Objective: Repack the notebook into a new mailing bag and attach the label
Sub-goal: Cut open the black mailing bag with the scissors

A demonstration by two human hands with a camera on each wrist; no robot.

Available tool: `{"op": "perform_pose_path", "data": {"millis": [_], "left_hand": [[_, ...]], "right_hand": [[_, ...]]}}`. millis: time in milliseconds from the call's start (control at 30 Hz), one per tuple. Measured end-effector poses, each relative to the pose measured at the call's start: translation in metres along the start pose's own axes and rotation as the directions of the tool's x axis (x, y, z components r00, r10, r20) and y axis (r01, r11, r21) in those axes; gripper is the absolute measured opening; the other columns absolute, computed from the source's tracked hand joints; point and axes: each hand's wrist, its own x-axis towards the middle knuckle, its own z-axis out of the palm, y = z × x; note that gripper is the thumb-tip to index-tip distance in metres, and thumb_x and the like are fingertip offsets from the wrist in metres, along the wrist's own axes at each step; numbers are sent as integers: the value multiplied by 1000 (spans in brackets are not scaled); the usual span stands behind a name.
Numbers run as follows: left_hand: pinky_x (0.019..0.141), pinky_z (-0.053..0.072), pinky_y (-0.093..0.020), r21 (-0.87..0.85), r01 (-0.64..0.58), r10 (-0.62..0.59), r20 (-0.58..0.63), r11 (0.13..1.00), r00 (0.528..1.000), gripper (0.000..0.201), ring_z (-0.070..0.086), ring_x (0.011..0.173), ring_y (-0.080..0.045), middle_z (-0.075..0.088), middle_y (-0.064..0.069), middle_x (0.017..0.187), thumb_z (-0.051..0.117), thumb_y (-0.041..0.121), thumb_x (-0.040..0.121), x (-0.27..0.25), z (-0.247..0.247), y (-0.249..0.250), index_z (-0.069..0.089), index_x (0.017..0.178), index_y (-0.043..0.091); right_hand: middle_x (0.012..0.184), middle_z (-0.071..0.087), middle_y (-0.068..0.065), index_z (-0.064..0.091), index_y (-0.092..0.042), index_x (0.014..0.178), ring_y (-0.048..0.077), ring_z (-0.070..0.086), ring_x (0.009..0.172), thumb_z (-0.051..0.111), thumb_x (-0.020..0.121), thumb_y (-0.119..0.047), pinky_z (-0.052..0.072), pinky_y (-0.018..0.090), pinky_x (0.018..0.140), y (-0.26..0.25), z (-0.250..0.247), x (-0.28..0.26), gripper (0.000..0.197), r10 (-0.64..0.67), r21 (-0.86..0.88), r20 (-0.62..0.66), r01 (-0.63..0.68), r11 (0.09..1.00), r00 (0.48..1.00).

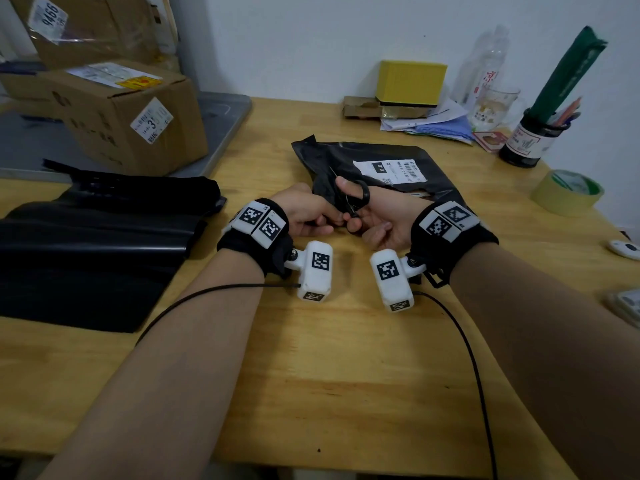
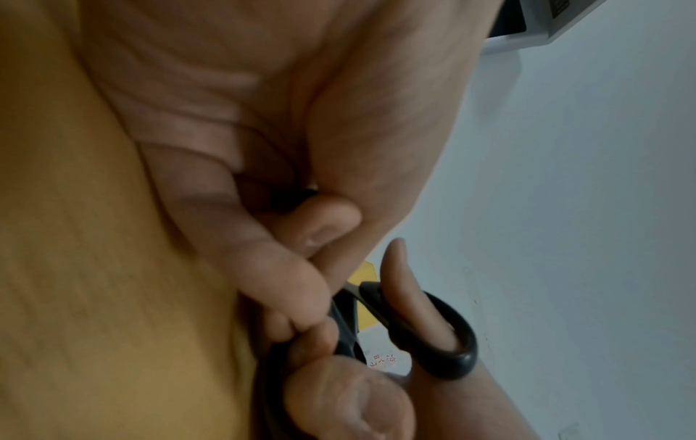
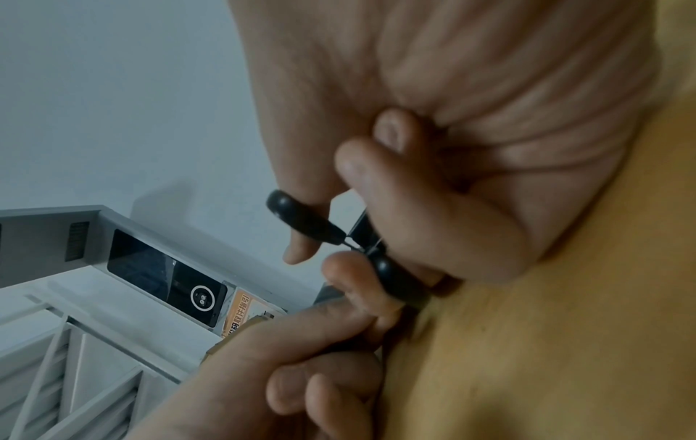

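Note:
A black mailing bag (image 1: 346, 157) with a white label (image 1: 388, 169) lies on the wooden table (image 1: 346, 375), just beyond both hands. My right hand (image 1: 384, 220) holds black scissors (image 1: 362, 197); the thumb passes through one handle loop, as the scissors (image 3: 301, 214) show in the right wrist view. The blades point away over the bag's near-left edge. My left hand (image 1: 306, 213) is curled and pinches that near edge of the bag, right beside the scissors (image 2: 452, 342). A stack of flat black mailing bags (image 1: 86, 237) lies at the left. No notebook is visible.
Cardboard boxes (image 1: 138, 116) stand on a grey tray (image 1: 225, 112) at the back left. A yellow box (image 1: 412, 81), papers (image 1: 436, 123), a glass mug (image 1: 491, 105) and a pen jar (image 1: 526, 140) line the back. A tape roll (image 1: 568, 192) sits at the right.

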Motion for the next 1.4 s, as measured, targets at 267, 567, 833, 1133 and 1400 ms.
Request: {"op": "perform_pose_path", "data": {"millis": [267,567,833,1133,1400], "left_hand": [[44,48,-14,8,4,-5,65,1000,998,11,44,36,-1,71,-5,80,69,-3,87,-2,-3,2,69,92,7],[43,48,-13,15,14,-15,96,1000,995,11,43,36,-1,71,-6,80,68,-2,88,-3,-5,1,68,91,8],[43,48,-12,-2,29,-28,163,1000,986,13,39,34,-1,71,-5,69,65,-3,91,-6,-8,2,64,87,10],[46,49,-11,2,21,-21,221,1000,975,16,39,34,-1,69,-5,77,62,-2,93,-7,-10,2,62,86,13],[46,50,-11,-6,19,-16,265,1000,964,19,39,33,0,71,3,65,59,-2,95,-10,-10,2,59,87,15]], "right_hand": [[55,50,-5,54,-14,80,2,30,27,59,88,-67,14,10,35,-2,2,-3,54,-19,63,-19,20,998,1000],[58,50,-5,56,-15,78,3,21,31,62,84,-70,16,11,33,-6,0,6,55,-14,19,-21,14,1000,1000],[60,50,-6,55,-15,78,4,23,31,68,78,-71,20,11,30,-9,-8,15,57,16,39,24,-17,999,1000],[57,50,-6,55,-16,75,3,24,30,64,80,-72,18,10,31,-12,-7,18,56,37,5,23,-37,999,999],[55,50,-5,55,-15,74,3,26,29,66,81,-69,19,11,28,-17,-7,23,56,27,-7,19,-26,1000,999]]}}
